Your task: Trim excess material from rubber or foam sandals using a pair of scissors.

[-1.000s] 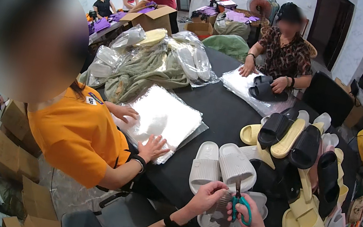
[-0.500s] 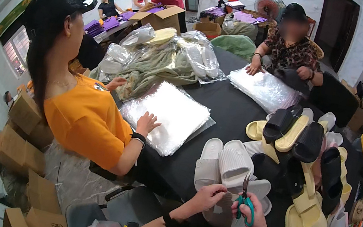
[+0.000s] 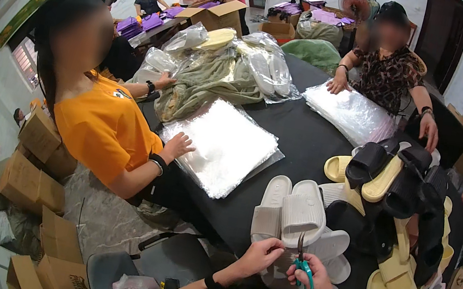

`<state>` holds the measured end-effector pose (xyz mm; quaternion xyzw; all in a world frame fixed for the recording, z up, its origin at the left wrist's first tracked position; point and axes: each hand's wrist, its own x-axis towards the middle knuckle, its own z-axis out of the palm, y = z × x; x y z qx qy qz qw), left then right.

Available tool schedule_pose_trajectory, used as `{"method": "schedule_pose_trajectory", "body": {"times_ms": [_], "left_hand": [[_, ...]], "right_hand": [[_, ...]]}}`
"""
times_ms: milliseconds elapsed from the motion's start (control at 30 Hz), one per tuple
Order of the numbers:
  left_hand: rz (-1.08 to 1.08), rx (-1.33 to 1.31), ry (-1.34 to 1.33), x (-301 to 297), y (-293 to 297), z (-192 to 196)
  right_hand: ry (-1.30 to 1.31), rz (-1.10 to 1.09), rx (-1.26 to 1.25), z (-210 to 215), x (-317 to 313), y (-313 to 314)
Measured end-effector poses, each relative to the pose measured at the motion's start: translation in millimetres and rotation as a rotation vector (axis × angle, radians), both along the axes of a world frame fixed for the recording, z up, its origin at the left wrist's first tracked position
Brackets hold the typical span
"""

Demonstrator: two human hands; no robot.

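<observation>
My right hand [image 3: 318,283] is closed round the teal handles of a pair of scissors [image 3: 303,270], whose blades point up and away from me. Just left of them is my left hand [image 3: 259,253], its thumb and fingertips pinched together; whatever they hold is too small to make out. Both hands are over light grey slippers at the near edge of the table. A pair of ribbed grey slippers [image 3: 302,209] lies right beyond my fingers, and more grey slippers [image 3: 329,248] lie to their right, partly covered by my hands.
Yellow slippers [image 3: 398,285] and black slippers [image 3: 406,188] are heaped on the right of the black table [image 3: 261,119]. Clear plastic bags [image 3: 225,146] lie by a person in orange [image 3: 104,128]; another bag stack [image 3: 349,109] is before a person opposite. A grey chair [image 3: 173,264] stands near me.
The view has shifted slightly. The person in orange has turned and reaches to the wrapped slippers. The person opposite has moved a hand to the slipper heap. My hands keep nearly the same pose.
</observation>
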<state>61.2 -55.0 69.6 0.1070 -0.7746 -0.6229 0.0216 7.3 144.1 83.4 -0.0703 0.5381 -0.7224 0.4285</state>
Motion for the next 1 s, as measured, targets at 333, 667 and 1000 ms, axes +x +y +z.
{"method": "schedule_pose_trajectory", "body": {"times_ms": [333,667,1000], "left_hand": [[-0.003,0.021,-0.012,-1,-3,-4],[0.040,0.030,0.024,4,2,-7],[0.170,0.400,0.010,0,-6,-5]], "right_hand": [[0.015,0.047,0.001,-2,-3,-2],[0.203,0.005,0.020,0,5,1],[-0.081,0.064,-0.004,5,6,4]]}}
